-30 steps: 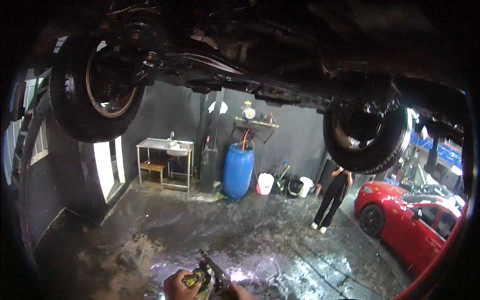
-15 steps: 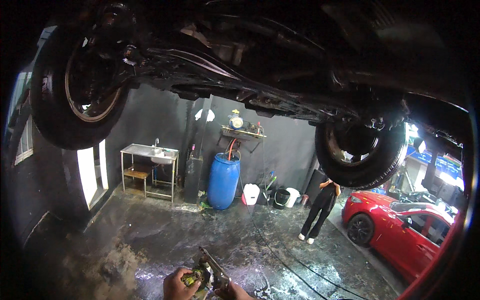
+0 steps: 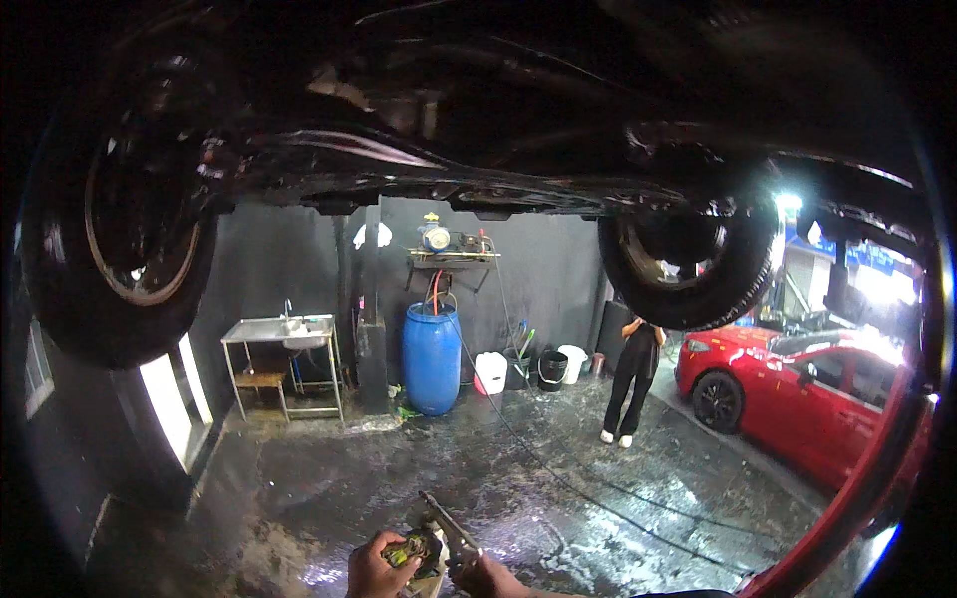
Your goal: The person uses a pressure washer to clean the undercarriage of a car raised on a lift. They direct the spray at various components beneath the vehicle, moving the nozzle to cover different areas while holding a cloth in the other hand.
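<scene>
At the lower edge, my left hand (image 3: 377,570) is closed around a small yellow-green and dark bundle (image 3: 407,550), whose kind I cannot make out. Just right of it, my right hand (image 3: 490,578) grips a long, narrow, dark metallic tool (image 3: 451,522). The tool's thin end points up and to the left, above the bundle. The two hands are close together, and the lower parts of what they hold are hidden or cut off. Overhead hangs the dark underside of a raised vehicle (image 3: 478,120), with a wheel (image 3: 120,229) at left and another wheel (image 3: 688,269) at right.
A black hose (image 3: 558,478) crosses the wet floor. By the far wall stand a steel sink table (image 3: 274,327), a blue barrel (image 3: 432,364), a pump on a shelf (image 3: 439,239) and several buckets (image 3: 551,371). A person (image 3: 636,374) stands near a red car (image 3: 788,394); a red post (image 3: 847,503) rises at right.
The view has shifted, with the left wheel now lower and larger and the background moved left. Both hands stay close together at the lower edge, still holding the same things, a little further right.
</scene>
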Tool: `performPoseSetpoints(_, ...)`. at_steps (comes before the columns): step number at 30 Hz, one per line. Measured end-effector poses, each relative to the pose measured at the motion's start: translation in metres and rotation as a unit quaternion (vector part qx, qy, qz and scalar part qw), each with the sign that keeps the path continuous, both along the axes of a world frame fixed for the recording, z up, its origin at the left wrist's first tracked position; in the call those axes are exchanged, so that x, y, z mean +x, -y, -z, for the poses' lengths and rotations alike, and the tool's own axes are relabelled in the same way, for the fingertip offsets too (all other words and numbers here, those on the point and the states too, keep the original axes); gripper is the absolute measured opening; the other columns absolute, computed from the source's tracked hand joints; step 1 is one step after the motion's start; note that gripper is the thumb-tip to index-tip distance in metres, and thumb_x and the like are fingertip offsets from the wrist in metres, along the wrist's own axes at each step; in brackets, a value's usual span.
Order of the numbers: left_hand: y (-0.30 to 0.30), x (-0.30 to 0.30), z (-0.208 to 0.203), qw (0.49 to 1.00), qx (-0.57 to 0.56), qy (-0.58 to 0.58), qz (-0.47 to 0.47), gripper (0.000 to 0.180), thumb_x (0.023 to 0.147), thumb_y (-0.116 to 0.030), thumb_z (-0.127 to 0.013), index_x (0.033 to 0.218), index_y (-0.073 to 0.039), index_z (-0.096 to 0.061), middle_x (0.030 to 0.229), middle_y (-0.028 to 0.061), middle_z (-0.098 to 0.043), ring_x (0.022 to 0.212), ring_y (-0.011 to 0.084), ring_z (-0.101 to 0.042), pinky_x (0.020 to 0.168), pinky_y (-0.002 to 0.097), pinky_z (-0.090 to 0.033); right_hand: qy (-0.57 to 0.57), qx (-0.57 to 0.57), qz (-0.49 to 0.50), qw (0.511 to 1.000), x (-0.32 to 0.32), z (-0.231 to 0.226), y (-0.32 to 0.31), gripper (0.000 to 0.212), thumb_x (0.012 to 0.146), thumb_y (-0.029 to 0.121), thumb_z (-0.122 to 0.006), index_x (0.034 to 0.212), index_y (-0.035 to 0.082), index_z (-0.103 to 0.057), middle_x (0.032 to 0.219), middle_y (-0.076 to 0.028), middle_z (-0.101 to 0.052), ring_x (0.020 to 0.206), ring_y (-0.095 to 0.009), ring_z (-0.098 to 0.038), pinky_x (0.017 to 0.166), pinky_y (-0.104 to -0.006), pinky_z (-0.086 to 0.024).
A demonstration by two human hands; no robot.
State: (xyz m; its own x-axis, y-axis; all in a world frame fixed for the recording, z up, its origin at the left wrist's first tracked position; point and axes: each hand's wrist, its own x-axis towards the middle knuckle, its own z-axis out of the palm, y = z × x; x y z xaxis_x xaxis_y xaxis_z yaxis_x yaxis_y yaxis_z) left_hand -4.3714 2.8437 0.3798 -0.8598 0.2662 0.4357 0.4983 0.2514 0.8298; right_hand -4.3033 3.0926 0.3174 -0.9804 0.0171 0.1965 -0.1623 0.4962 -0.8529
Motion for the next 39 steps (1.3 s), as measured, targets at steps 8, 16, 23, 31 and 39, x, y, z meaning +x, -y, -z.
performPoseSetpoints(8,-0.011,0.0,-0.051,0.998,-0.031,-0.035,0.049,0.046,0.076,-0.028,-0.091,0.111,-0.006,-0.071,0.096,0.0088,-0.075,0.091,0.0203,-0.072,0.084,0.0364,-0.056,-0.035,0.0,0.035,0.999,0.03,-0.039,-0.002,0.056,0.104,0.036,-0.071,0.144,0.006,-0.046,0.105,-0.017,-0.074,0.098,-0.034,-0.074,0.086,-0.046,-0.057)
performPoseSetpoints(16,0.008,0.006,-0.068,0.992,0.001,-0.109,0.068,0.043,0.075,-0.024,-0.092,0.108,-0.007,-0.071,0.093,0.0111,-0.076,0.085,0.023,-0.075,0.08,0.0382,-0.058,-0.038,0.076,0.043,0.995,0.034,-0.059,0.014,0.057,0.102,0.03,-0.07,0.145,0.008,-0.04,0.106,-0.02,-0.073,0.1,-0.044,-0.073,0.08,-0.0527,-0.058)
performPoseSetpoints(23,0.026,-0.002,-0.042,0.988,0.022,-0.135,0.066,0.044,0.073,-0.025,-0.092,0.107,-0.007,-0.072,0.093,0.0118,-0.076,0.086,0.0282,-0.077,0.079,0.0386,-0.059,0.075,0.128,0.136,0.98,0.036,-0.05,0.04,0.057,0.102,0.03,-0.068,0.147,0.009,-0.04,0.112,-0.022,-0.072,0.103,-0.044,-0.073,0.083,-0.0527,-0.058)
performPoseSetpoints(31,0.045,-0.014,-0.028,0.986,0.041,-0.111,0.113,0.043,0.075,-0.025,-0.092,0.108,-0.007,-0.072,0.083,0.0098,-0.076,0.076,0.025,-0.077,0.074,0.0377,-0.06,0.021,-0.63,-0.077,0.773,0.002,0.052,0.03,0.054,0.107,0.052,-0.062,0.135,0.005,-0.06,0.111,-0.008,-0.066,0.096,-0.018,-0.064,0.081,-0.0281,-0.054)
performPoseSetpoints(39,0.042,-0.014,-0.046,0.983,0.021,0.022,0.181,0.042,0.076,-0.026,-0.091,0.109,-0.007,-0.072,0.085,0.0089,-0.076,0.077,0.0219,-0.076,0.074,0.0369,-0.059,-0.03,0.081,0.151,0.985,0.046,-0.013,0.055,0.075,0.1,0.027,-0.072,0.159,0.008,-0.029,0.132,-0.024,-0.067,0.115,-0.041,-0.072,0.091,-0.0495,-0.059)
